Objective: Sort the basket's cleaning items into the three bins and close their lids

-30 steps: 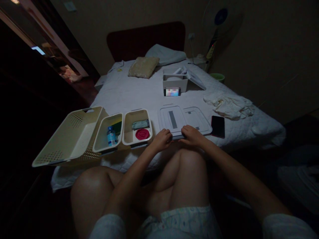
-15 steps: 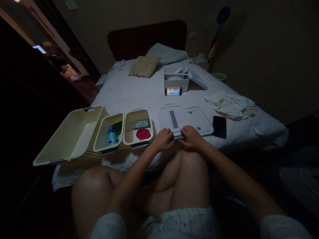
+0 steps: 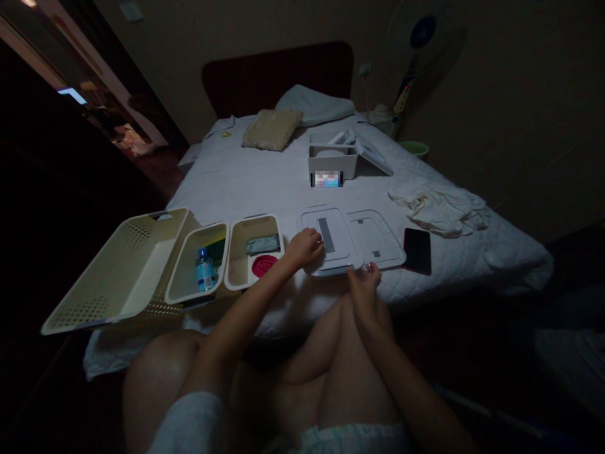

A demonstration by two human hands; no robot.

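Two flat white lids lie side by side at the bed's near edge. My left hand (image 3: 305,247) grips the left lid (image 3: 331,243) by its left rim, fingers curled over it. My right hand (image 3: 366,287) has come off the lids and hovers just below the near edge of the right lid (image 3: 375,236), fingers loosely spread and holding nothing. My bare knees are under both arms.
Left of the lids stand two small cream bins, one (image 3: 201,268) with a blue-capped bottle (image 3: 203,271), one (image 3: 255,255) with a red disc (image 3: 265,265) and a cloth. A large perforated cream basket (image 3: 118,271) is further left. A dark phone (image 3: 418,250), crumpled cloth (image 3: 442,208), white box (image 3: 331,157) and pillows lie beyond.
My right hand let go of the lids and drew back toward my knee. My left hand shifted up onto the left lid's rim. The view tilted slightly.
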